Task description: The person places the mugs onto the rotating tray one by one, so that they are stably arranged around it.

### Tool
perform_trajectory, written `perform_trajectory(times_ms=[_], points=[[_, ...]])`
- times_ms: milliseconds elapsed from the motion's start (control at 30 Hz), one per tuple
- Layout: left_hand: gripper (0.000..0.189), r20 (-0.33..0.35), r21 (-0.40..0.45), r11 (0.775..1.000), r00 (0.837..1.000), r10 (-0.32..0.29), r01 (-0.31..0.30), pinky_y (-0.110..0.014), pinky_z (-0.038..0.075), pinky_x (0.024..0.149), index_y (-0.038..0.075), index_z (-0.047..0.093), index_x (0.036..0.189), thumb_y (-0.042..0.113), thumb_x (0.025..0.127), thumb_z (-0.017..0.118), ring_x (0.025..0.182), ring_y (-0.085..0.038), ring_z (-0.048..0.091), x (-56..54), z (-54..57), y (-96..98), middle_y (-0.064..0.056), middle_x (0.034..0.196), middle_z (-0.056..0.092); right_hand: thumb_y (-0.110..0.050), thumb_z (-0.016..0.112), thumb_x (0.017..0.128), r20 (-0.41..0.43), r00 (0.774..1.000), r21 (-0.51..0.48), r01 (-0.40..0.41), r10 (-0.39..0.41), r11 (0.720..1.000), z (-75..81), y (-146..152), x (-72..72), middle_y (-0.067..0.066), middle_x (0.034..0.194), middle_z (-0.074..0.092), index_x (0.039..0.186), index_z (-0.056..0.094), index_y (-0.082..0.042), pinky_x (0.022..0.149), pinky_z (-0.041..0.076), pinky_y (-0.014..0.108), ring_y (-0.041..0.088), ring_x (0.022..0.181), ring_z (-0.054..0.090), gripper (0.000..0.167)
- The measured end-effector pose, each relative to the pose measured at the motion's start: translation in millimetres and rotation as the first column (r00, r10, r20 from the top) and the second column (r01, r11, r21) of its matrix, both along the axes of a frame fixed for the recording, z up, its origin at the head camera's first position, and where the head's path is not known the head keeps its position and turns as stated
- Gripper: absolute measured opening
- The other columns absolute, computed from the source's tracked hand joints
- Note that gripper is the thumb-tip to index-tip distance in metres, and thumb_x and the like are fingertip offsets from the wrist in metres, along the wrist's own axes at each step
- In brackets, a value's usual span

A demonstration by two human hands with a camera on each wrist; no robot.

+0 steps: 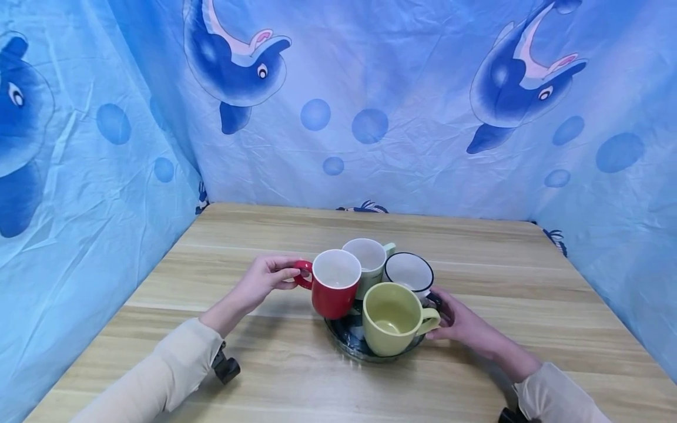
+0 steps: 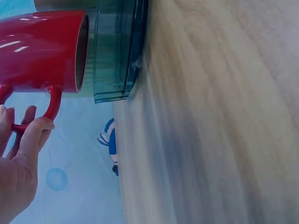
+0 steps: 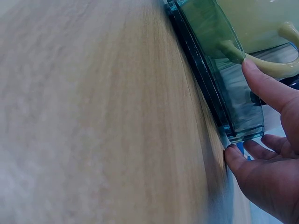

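Note:
My left hand (image 1: 272, 275) grips the handle of a red mug (image 1: 334, 296), white inside. The mug stands upright, its base just above the rim of a clear greenish glass dish (image 2: 110, 56) in the left wrist view. My right hand (image 1: 457, 320) has its fingers spread at the dish's right side, one fingertip on the glass rim in the right wrist view. Inside the dish stand a yellow mug (image 1: 388, 346), a white mug with a black rim (image 1: 409, 271) and a pale green mug (image 1: 372, 276). The yellow mug's handle (image 1: 431, 320) points toward my right hand.
The dish stands on a wood-grain table (image 1: 254, 376). A blue curtain with dolphin pictures (image 1: 338, 117) closes off the table's back and both sides. Wrist cameras (image 1: 226, 367) sit at my sleeves.

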State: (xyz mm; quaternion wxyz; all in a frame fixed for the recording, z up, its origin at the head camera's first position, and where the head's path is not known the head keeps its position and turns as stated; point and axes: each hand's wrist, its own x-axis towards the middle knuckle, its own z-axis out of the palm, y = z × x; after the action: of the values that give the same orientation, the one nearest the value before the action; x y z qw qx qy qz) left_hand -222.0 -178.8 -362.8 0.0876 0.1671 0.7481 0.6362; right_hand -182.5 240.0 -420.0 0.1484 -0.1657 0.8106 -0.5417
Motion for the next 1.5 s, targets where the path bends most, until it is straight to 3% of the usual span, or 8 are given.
perform_trajectory(times_ms=[167,367,800,1233,1500], points=[[0.04,-0.011,-0.009,1.0,1.0,-0.008,0.008,-0.032,0.06,0.082,-0.017,0.053,0.126,0.004,0.093,0.061,0.088,-0.006,0.071,1.6,-3.0,0.9,-0.03,0.11,0.068,-0.011,0.081,0.073,0.019,1.0,-0.001,0.015,-0.015,1.0,-1.8,-0.3,-0.1,0.033,0.154,0.021,0.152,0.01,0.003,0.114,0.025,0.057,0.051,0.143,0.02,0.107],[0.039,-0.005,-0.022,1.0,1.0,-0.006,0.006,-0.034,0.06,0.081,-0.016,0.056,0.124,0.004,0.092,0.063,0.086,-0.006,0.07,3.7,-6.3,2.2,-0.026,0.105,0.071,-0.012,0.081,0.073,0.002,1.0,0.005,0.014,-0.014,1.0,-4.3,-0.1,0.0,0.034,0.153,0.024,0.152,0.011,0.003,0.113,0.029,0.055,0.051,0.142,0.023,0.107],[0.038,0.006,-0.028,1.0,1.0,-0.002,0.002,-0.036,0.06,0.082,-0.016,0.055,0.124,0.002,0.092,0.061,0.092,-0.014,0.071,7.1,-8.9,5.5,-0.03,0.11,0.068,-0.011,0.08,0.074,-0.002,1.0,-0.01,0.002,-0.002,1.0,-3.7,-1.1,0.6,0.034,0.154,0.022,0.152,0.011,0.003,0.114,0.024,0.055,0.051,0.143,0.02,0.105],[0.037,0.031,-0.014,1.0,0.999,-0.006,0.007,-0.034,0.06,0.081,-0.016,0.055,0.124,0.002,0.093,0.061,0.091,-0.01,0.071,11.6,-8.8,10.8,-0.024,0.107,0.071,-0.012,0.081,0.072,-0.01,1.0,-0.038,-0.016,0.015,0.999,-5.7,0.6,-0.4,0.033,0.153,0.025,0.152,0.013,0.003,0.114,0.033,0.043,0.049,0.142,0.023,0.106],[0.037,0.039,-0.006,1.0,0.999,-0.015,0.015,-0.031,0.06,0.08,-0.018,0.054,0.124,0.001,0.093,0.06,0.09,-0.008,0.07,10.3,-11.2,12.5,-0.021,0.106,0.072,-0.01,0.081,0.074,-0.005,1.0,-0.016,-0.005,0.005,1.0,-2.7,0.3,1.0,0.034,0.153,0.024,0.152,0.011,0.003,0.114,0.029,0.05,0.051,0.142,0.022,0.106]])
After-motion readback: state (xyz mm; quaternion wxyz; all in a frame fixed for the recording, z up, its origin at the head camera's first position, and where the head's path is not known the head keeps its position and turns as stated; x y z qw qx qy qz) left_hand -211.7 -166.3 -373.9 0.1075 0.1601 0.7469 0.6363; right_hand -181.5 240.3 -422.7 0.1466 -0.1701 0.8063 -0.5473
